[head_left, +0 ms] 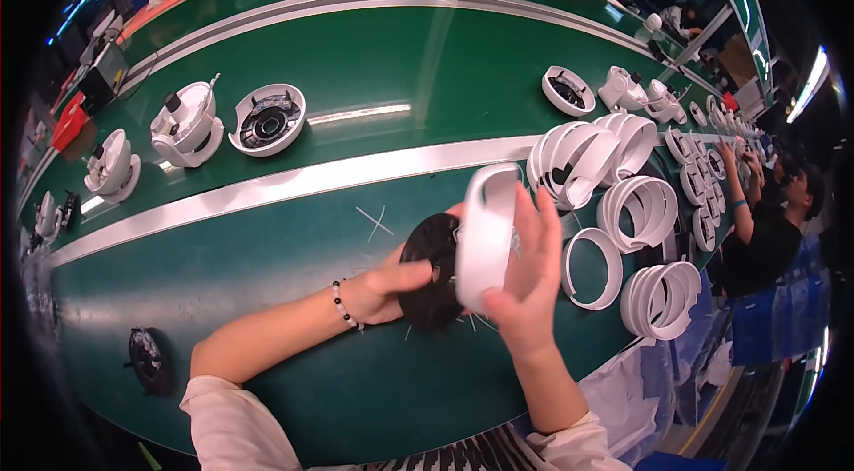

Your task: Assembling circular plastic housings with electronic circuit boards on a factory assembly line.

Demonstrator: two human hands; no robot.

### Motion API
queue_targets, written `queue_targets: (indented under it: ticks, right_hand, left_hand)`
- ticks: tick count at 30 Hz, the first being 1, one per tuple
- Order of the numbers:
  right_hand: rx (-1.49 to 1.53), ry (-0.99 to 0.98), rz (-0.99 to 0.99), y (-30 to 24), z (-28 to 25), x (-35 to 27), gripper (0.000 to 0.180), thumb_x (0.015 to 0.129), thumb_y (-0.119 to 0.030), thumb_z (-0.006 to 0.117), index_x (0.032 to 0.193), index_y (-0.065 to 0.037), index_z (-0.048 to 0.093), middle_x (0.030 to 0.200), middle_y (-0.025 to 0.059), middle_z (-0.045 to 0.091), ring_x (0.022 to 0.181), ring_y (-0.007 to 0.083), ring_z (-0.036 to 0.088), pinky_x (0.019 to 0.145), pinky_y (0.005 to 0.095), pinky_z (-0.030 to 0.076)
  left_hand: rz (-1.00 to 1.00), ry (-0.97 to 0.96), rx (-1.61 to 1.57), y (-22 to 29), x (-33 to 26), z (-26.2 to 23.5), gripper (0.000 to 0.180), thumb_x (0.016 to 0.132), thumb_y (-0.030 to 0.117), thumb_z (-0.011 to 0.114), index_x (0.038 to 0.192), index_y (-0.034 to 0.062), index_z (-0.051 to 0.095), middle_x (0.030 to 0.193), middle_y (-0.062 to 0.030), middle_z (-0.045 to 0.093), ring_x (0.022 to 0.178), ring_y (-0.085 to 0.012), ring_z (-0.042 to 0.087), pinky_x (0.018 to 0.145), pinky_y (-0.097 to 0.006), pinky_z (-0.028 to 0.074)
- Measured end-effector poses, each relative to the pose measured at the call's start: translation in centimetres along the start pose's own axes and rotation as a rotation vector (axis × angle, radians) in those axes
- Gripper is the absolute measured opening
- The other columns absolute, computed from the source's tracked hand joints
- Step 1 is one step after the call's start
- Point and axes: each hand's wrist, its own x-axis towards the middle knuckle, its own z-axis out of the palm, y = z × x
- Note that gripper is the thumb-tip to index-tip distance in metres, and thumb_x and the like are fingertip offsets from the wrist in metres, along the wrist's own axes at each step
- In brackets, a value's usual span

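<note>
Green workbench (222,266), bright tube lights (809,86)

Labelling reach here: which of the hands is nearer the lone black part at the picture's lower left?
Left. The left hand, holding a black disc, is to the right of that black part; the right hand, holding a white ring, is farther right.

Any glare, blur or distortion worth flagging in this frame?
Head view: a glare streak lies on the green work surface; head view: the black disc in the left hand looks smeared, likely by motion; head view: the white strip bows with the fisheye, and the corners go black.
</note>
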Motion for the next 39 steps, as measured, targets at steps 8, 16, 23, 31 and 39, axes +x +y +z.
queue_targets:
  ticks: [8,16,23,31,39]
  right_hand:
    - [-0.149,-0.027,0.046,-0.1,-0.5,-0.4,0.102,0.059,-0.014,0.074,0.131,0.002,0.003,0.135,0.0199,0.011,0.121,0.0249,0.026,0.096,0.0357,0.027]
    - [-0.471,-0.181,-0.051,-0.3,1.2,-1.6,0.108,0.055,-0.021,0.078,0.13,0.004,0.004,0.13,0.023,0.017,0.117,0.0288,0.03,0.094,0.0377,0.031]
    - [-0.128,-0.128,0.04,-1.6,1.9,-1.3,0.108,0.052,-0.012,0.079,0.13,0.001,0.005,0.132,0.0196,0.017,0.116,0.027,0.035,0.087,0.0363,0.039]
    - [-1.016,-0.204,-0.188,-0.7,3.3,-1.9,0.118,0.047,-0.038,0.08,0.129,0.005,0.007,0.128,0.0222,0.018,0.12,0.0342,0.022,0.096,0.041,0.024]
    - [-1.132,-0.277,-0.306,-0.9,4.8,-0.8,0.121,0.042,-0.05,0.078,0.127,0.008,0.013,0.125,0.027,0.021,0.114,0.0393,0.027,0.093,0.0442,0.026]
  left_hand:
    - [0.18,0.277,-0.15,0.3,0.7,0.5,0.059,0.084,0.051,0.031,0.126,0.0088,0.031,0.121,-0.011,0.041,0.108,-0.0262,0.045,0.088,-0.044,0.039]
    - [0.209,0.449,-0.103,-0.2,-0.1,2.2,0.049,0.085,0.041,0.033,0.113,0.0024,0.045,0.106,-0.0108,0.053,0.093,-0.0213,0.054,0.082,-0.032,0.043]
    - [0.244,0.345,-0.117,0.5,-0.5,0.9,0.049,0.085,0.042,0.034,0.113,0.0037,0.045,0.107,-0.0087,0.053,0.097,-0.0196,0.051,0.087,-0.033,0.038]
    - [0.175,0.334,-0.114,1.0,-0.8,1.7,0.064,0.085,0.053,0.025,0.126,0.0046,0.032,0.12,-0.0125,0.043,0.107,-0.022,0.045,0.091,-0.035,0.037]
    - [0.002,0.191,-0.118,2.6,-2.5,1.0,0.082,0.076,0.069,0.016,0.127,0.0067,0.03,0.125,-0.0116,0.038,0.114,-0.0225,0.04,0.095,-0.037,0.034]
